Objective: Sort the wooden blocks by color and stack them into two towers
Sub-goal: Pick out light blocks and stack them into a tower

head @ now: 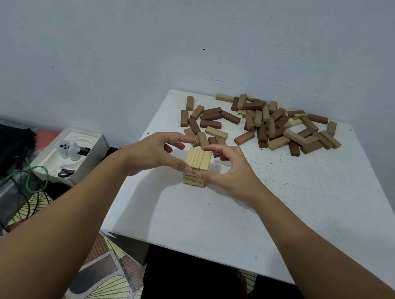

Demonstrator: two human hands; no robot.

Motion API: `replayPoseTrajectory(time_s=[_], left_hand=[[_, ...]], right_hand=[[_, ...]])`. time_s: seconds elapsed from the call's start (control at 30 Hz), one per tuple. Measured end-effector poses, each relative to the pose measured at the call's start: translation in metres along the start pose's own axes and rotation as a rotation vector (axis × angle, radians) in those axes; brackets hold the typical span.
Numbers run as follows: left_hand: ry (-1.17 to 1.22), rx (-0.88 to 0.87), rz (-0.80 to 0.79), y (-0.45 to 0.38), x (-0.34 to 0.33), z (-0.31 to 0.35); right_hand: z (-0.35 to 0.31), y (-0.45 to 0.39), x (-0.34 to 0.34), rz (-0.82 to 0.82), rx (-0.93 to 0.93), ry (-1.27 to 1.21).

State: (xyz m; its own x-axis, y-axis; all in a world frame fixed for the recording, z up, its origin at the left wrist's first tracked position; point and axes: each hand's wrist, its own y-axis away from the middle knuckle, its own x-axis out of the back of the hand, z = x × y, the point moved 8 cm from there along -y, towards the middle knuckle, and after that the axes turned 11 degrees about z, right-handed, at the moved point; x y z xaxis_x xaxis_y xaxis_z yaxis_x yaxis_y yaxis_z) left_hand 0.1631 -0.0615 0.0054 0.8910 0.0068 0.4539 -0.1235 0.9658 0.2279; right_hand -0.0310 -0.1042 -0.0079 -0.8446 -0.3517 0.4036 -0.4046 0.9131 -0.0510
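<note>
Light tower [196, 166] flanked by both curled hands.

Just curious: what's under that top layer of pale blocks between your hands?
Under the top layer sit more layers of pale blocks with printed numbers on their ends, standing on the white table. Both thumbs cover parts of the front.

You see a pale wood tower [197, 160] with visible grain, matt brown and tan wooden blocks [261, 124], and a speckled, matt white table [284, 193].

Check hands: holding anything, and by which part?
Both hands, left hand and right hand, steady the light block tower, thumbs on its near side edges; nothing lifted.
</note>
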Motion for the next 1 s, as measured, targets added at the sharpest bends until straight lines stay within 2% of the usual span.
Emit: replayPoseTrajectory(time_s=[1.0], left_hand=[[-0.021,0.021,-0.076,0.0015,-0.0060,0.0016]], right_hand=[[-0.0049,0.0020,-0.0019,-0.028,-0.008,0.010]])
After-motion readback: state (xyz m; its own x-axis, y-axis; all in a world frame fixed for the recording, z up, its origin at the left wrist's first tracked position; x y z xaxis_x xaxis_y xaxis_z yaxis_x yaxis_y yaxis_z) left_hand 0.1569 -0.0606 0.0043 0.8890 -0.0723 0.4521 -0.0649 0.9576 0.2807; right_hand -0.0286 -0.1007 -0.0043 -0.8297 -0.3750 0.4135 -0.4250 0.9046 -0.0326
